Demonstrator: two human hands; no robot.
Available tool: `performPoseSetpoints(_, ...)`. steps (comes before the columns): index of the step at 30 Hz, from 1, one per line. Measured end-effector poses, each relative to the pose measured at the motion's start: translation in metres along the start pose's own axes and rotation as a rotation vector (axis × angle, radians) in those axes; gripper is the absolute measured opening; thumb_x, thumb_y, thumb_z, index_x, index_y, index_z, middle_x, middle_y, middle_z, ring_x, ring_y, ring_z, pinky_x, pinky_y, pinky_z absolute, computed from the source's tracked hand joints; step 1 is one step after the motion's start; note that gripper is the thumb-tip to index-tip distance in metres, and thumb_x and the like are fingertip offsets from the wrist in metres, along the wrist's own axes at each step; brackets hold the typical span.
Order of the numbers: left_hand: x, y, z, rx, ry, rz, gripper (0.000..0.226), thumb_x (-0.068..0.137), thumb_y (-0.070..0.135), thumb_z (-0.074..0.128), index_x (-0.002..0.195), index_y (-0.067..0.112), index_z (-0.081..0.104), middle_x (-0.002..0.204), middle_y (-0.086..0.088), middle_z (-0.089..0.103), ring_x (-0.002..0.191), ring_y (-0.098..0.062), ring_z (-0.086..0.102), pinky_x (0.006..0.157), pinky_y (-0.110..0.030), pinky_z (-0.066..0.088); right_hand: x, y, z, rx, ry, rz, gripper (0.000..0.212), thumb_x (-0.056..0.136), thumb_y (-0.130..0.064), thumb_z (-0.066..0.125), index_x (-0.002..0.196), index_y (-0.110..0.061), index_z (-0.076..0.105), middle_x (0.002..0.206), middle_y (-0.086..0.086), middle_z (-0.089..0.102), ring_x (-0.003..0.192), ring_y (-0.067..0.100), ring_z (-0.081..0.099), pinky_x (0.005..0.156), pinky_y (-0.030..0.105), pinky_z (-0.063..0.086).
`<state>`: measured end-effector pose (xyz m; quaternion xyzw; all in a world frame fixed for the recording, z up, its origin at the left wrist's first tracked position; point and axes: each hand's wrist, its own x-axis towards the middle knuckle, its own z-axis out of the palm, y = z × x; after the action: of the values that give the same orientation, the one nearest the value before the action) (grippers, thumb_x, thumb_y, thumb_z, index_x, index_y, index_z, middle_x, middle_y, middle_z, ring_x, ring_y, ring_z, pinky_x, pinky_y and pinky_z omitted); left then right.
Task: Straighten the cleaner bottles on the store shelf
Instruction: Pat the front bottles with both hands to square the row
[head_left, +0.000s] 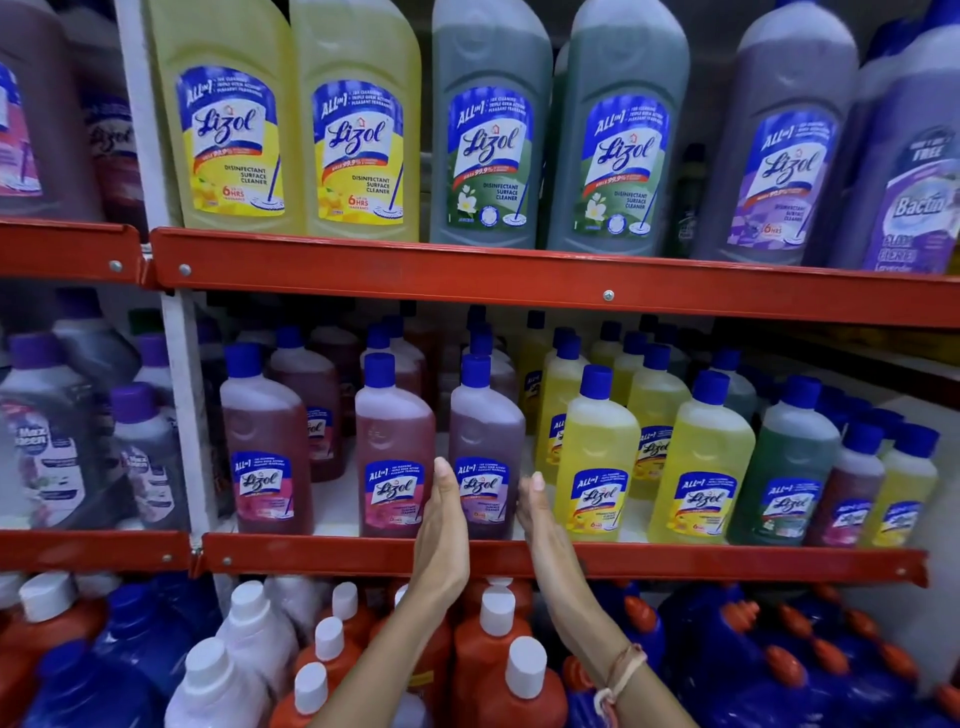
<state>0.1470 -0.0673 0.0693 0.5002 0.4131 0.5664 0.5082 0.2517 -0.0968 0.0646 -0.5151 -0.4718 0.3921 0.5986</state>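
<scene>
on the middle shelf (519, 558), a person's flat, straight-fingered left hand (441, 535) and right hand (535, 512) flank an upright purple lizol bottle (485, 447) standing between them at the front edge, neither visibly gripping.

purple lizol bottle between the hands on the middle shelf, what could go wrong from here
1. The left hand and right hand flank the purple Lizol bottle with open palms, not a firm grip; a sideways nudge could tip it.
2. The pink Lizol bottle stands close on its left, so a push could knock it.
3. It sits near the red shelf lip; pulled forward, it might drop onto the orange bottles below.
</scene>
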Motion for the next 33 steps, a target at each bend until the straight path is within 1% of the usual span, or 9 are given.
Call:
performPoseSetpoints(4,-0.002,-0.006,-0.006,0.042,-0.025,0.007,0.102,0.063,0.100,0.015,0.140,0.040,0.046,0.140,0.007,0.056,0.129,-0.016,0.052,0.115,-0.050,0.035,-0.001,-0.004,-0.002,-0.004,0.000,0.032,0.051,0.073,-0.077,0.031,0.111,-0.050,0.053,0.104,-0.032,0.056,0.101,-0.011,0.055,0.085,0.010,0.040)
performPoseSetpoints(8,-0.006,-0.009,-0.009,-0.010,-0.038,-0.009,0.106,0.057,0.103,0.022,0.139,0.041,0.048,0.139,0.007,0.058,0.127,-0.013,0.054,0.115,-0.048,0.037,0.001,-0.001,-0.006,0.025,0.041,0.031,0.052,0.064,-0.087,0.038,0.087,-0.048,0.063,0.095,-0.034,0.058,0.101,-0.002,0.057,0.100,0.026,0.038)
performPoseSetpoints(11,-0.008,-0.005,-0.011,-0.016,-0.061,-0.028,0.101,0.055,0.104,0.020,0.132,0.046,0.052,0.141,0.007,0.057,0.130,-0.014,0.052,0.117,-0.048,0.034,0.000,-0.002,-0.008,0.029,0.064,0.024,0.044,0.073,-0.077,0.035,0.074,-0.046,0.067,0.084,-0.034,0.062,0.092,-0.006,0.057,0.096,0.024,0.038)
performPoseSetpoints(16,-0.010,0.001,-0.013,-0.003,-0.079,-0.050,0.089,0.059,0.100,0.015,0.126,0.054,0.051,0.145,0.003,0.053,0.133,-0.018,0.049,0.118,-0.050,0.031,-0.001,-0.003,-0.012,0.045,0.046,-0.013,0.039,0.083,-0.071,0.031,0.108,-0.051,0.054,0.109,-0.036,0.056,0.105,-0.015,0.051,0.087,0.010,0.037)
performPoseSetpoints(20,-0.009,-0.002,-0.014,0.047,-0.081,-0.059,0.072,0.053,0.104,0.016,0.104,0.068,0.051,0.144,0.003,0.055,0.133,-0.018,0.049,0.117,-0.052,0.031,-0.006,-0.007,-0.011,0.037,0.045,-0.027,0.034,0.089,-0.066,0.030,0.111,-0.052,0.052,0.107,-0.039,0.056,0.101,-0.019,0.052,0.078,0.006,0.042)
performPoseSetpoints(25,-0.015,0.002,-0.018,0.022,-0.059,-0.014,0.082,0.075,0.083,0.015,0.131,0.039,0.055,0.133,0.008,0.058,0.119,-0.011,0.054,0.112,-0.038,0.035,-0.012,-0.003,-0.005,0.005,0.212,-0.110,0.058,0.079,-0.081,0.035,0.107,-0.042,0.067,0.117,-0.015,0.070,0.112,0.002,0.063,0.097,0.026,0.048)
performPoseSetpoints(28,-0.019,0.006,-0.026,0.013,0.090,0.088,0.070,0.085,0.069,0.015,0.112,0.031,0.068,0.116,0.004,0.070,0.103,-0.010,0.065,0.103,-0.036,0.044,-0.019,-0.012,0.009,0.061,0.292,-0.190,0.049,0.088,-0.063,0.040,0.101,-0.029,0.072,0.109,-0.005,0.075,0.107,0.009,0.068,0.097,0.034,0.051)
performPoseSetpoints(31,-0.017,0.009,-0.043,-0.053,0.307,0.190,0.062,0.090,0.065,0.021,0.085,0.028,0.070,0.092,-0.001,0.076,0.090,-0.019,0.072,0.095,-0.046,0.052,-0.021,-0.024,0.029,0.115,0.133,-0.110,0.046,0.095,-0.048,0.038,0.114,-0.018,0.067,0.122,0.004,0.070,0.113,0.015,0.065,0.096,0.026,0.048)
performPoseSetpoints(33,-0.012,0.008,-0.057,-0.037,0.405,0.221,0.062,0.095,0.065,0.020,0.090,0.027,0.069,0.096,-0.001,0.074,0.097,-0.021,0.069,0.098,-0.051,0.050,-0.021,-0.026,0.043,0.103,-0.011,-0.010,0.054,0.098,-0.048,0.033,0.135,-0.015,0.054,0.141,0.005,0.057,0.126,0.015,0.056,0.105,0.027,0.040)
